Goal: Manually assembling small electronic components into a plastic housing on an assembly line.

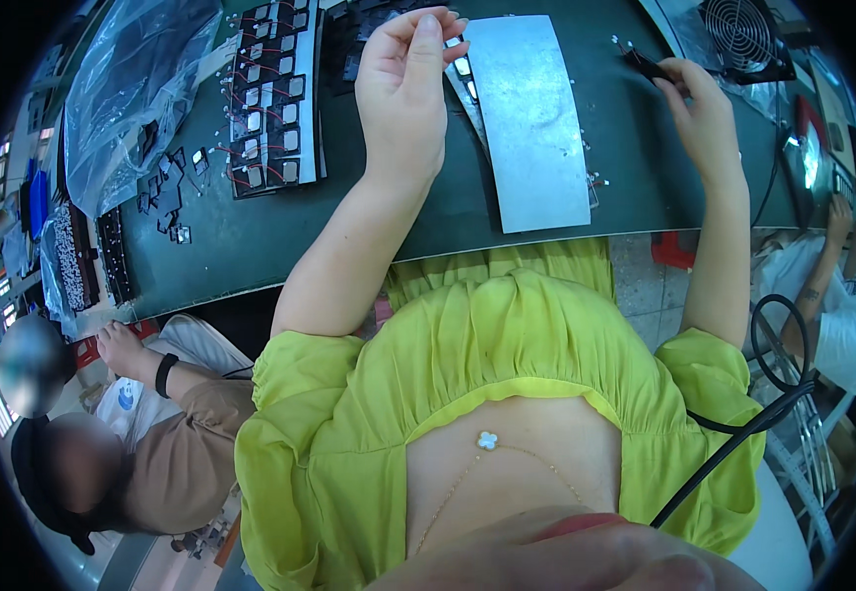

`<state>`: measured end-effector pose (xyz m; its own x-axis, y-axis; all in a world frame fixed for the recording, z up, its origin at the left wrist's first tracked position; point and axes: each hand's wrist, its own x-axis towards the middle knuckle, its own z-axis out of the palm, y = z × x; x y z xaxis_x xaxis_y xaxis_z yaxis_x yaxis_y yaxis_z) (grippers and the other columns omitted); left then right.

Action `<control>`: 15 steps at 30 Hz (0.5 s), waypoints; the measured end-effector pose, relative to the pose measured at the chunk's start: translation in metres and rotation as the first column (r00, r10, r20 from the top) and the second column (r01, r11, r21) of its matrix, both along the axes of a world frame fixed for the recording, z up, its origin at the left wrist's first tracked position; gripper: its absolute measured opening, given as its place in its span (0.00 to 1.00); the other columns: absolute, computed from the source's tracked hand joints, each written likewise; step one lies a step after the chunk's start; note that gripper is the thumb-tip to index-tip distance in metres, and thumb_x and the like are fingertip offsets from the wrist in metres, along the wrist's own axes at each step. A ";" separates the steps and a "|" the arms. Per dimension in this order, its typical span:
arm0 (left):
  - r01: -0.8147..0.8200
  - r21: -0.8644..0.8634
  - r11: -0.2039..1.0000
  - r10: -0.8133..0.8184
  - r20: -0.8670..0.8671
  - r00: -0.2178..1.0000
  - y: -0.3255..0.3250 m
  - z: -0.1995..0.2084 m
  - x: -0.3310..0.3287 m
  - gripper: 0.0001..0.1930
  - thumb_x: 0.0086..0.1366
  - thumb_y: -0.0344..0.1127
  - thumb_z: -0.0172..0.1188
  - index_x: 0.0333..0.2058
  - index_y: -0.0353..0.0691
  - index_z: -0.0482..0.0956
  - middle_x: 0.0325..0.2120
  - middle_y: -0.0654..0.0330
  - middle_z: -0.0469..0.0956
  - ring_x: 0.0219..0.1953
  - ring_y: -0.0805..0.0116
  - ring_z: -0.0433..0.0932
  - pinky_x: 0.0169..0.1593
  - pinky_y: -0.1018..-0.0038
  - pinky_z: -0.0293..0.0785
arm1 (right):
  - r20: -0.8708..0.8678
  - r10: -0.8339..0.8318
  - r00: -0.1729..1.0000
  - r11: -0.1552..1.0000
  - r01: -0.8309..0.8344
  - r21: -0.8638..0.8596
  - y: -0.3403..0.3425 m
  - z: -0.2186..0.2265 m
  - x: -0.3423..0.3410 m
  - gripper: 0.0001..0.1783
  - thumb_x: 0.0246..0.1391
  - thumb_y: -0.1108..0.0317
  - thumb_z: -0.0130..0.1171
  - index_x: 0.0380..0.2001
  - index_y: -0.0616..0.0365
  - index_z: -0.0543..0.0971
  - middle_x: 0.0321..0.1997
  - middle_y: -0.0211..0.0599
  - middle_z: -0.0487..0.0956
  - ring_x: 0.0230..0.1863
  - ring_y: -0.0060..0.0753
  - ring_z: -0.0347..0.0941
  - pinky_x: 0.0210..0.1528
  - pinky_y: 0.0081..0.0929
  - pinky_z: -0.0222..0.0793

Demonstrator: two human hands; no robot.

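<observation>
Above the far left edge of a pale flat plate (529, 123), my left hand (406, 89) is raised with its fingers curled in and the thumb close against them. Whatever it may pinch is hidden. Out to the right over the green table, my right hand (696, 98) grips a small black part with thin wires (645, 63) between thumb and fingers. Small wired pieces show along the plate's edges, partly covered by it. Left of my left forearm lies a board with rows of small black and silver speaker-like modules (272, 118) with red wires.
A clear plastic bag (137, 89) and loose black pieces (165, 192) lie on the table's left side. A black fan (743, 34) stands at the far right. A black cable (733, 448) runs by my right arm. Other people sit at left and right.
</observation>
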<state>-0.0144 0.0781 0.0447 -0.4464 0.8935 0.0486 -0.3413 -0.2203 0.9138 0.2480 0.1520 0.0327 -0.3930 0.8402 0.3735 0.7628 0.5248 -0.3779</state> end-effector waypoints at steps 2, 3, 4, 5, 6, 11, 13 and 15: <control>0.009 -0.022 1.000 -0.009 -0.007 1.000 0.004 -0.002 0.000 0.11 0.67 0.32 0.49 0.43 0.31 0.69 0.41 0.54 0.73 0.42 0.69 0.73 0.49 0.76 0.70 | 0.002 -0.015 1.000 0.999 0.015 -0.044 0.000 -0.004 0.001 0.11 0.51 0.74 0.56 0.41 0.57 0.76 0.33 0.35 0.77 0.26 0.31 0.70 0.31 0.22 0.68; -0.009 -0.024 1.000 0.009 -0.023 1.000 0.005 -0.006 -0.003 0.11 0.67 0.32 0.49 0.43 0.32 0.69 0.41 0.54 0.73 0.41 0.70 0.73 0.48 0.77 0.70 | -0.010 -0.039 0.999 0.999 0.039 -0.009 0.001 -0.007 -0.002 0.11 0.52 0.73 0.56 0.40 0.58 0.76 0.32 0.35 0.77 0.26 0.31 0.70 0.31 0.22 0.68; -0.027 -0.025 0.999 0.026 -0.038 0.999 0.007 -0.010 -0.005 0.11 0.67 0.33 0.48 0.43 0.32 0.69 0.40 0.54 0.73 0.40 0.70 0.73 0.48 0.77 0.70 | -0.022 -0.064 0.998 0.998 0.064 0.026 0.002 -0.010 -0.004 0.11 0.52 0.73 0.56 0.40 0.58 0.76 0.32 0.35 0.77 0.26 0.30 0.70 0.30 0.22 0.68; -0.044 -0.026 0.999 0.042 -0.053 0.998 0.009 -0.013 -0.007 0.11 0.68 0.33 0.48 0.43 0.32 0.69 0.39 0.54 0.73 0.40 0.70 0.73 0.47 0.78 0.70 | -0.036 -0.089 0.995 0.994 0.091 0.060 0.003 -0.012 -0.007 0.10 0.52 0.72 0.57 0.39 0.58 0.76 0.31 0.36 0.77 0.26 0.30 0.70 0.30 0.21 0.68; -0.060 -0.026 0.998 0.058 -0.067 0.996 0.011 -0.016 -0.010 0.11 0.68 0.33 0.48 0.43 0.32 0.69 0.39 0.55 0.73 0.39 0.70 0.73 0.46 0.78 0.70 | -0.051 -0.115 0.992 0.989 0.119 0.093 0.003 -0.012 -0.009 0.10 0.52 0.72 0.57 0.39 0.58 0.76 0.31 0.36 0.77 0.26 0.30 0.70 0.30 0.21 0.68; -0.047 -0.062 0.997 0.040 -0.117 0.992 0.015 -0.028 -0.018 0.11 0.67 0.32 0.49 0.43 0.32 0.69 0.38 0.55 0.73 0.38 0.71 0.72 0.46 0.80 0.69 | -0.159 -0.036 0.987 0.910 -0.033 -0.413 -0.055 0.015 -0.040 0.17 0.49 0.65 0.61 0.40 0.63 0.74 0.31 0.38 0.76 0.26 0.32 0.70 0.30 0.23 0.68; -0.041 -0.089 0.995 0.027 -0.150 0.988 0.014 -0.032 -0.020 0.10 0.67 0.32 0.49 0.43 0.32 0.70 0.37 0.56 0.73 0.38 0.72 0.72 0.45 0.80 0.69 | 0.001 0.008 1.000 0.856 -0.007 -0.517 -0.079 0.022 -0.063 0.28 0.47 0.59 0.63 0.49 0.61 0.69 0.37 0.41 0.74 0.31 0.32 0.70 0.35 0.24 0.69; -0.023 -0.117 0.993 0.003 -0.165 0.986 0.015 -0.039 -0.016 0.10 0.66 0.31 0.50 0.43 0.32 0.70 0.37 0.56 0.73 0.38 0.72 0.72 0.45 0.81 0.69 | 0.008 0.073 0.997 0.928 -0.065 -0.366 -0.094 0.016 -0.076 0.34 0.45 0.56 0.64 0.52 0.61 0.66 0.40 0.45 0.72 0.34 0.36 0.70 0.38 0.27 0.69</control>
